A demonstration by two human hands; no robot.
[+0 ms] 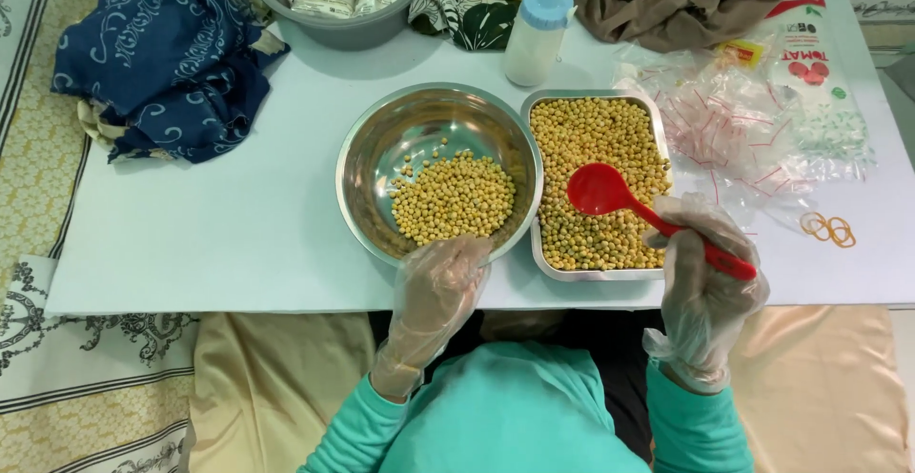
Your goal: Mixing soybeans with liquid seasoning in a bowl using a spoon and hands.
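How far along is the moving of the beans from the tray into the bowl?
Done: a modest heap of beans lies in the round metal bowl. In hand: the right hand holds a red spoon, empty, over the tray; the left hand rests on the bowl's near rim. Left: the tray looks nearly full of beans.

A home, food being sorted at floor level, low white table point(191, 235) over patterned floor mats point(38, 149) at the left edge, beige cushion point(276, 378) at the bottom, folded blue cloth point(167, 53) upper left, grey basin point(334, 25) of packets at the top.
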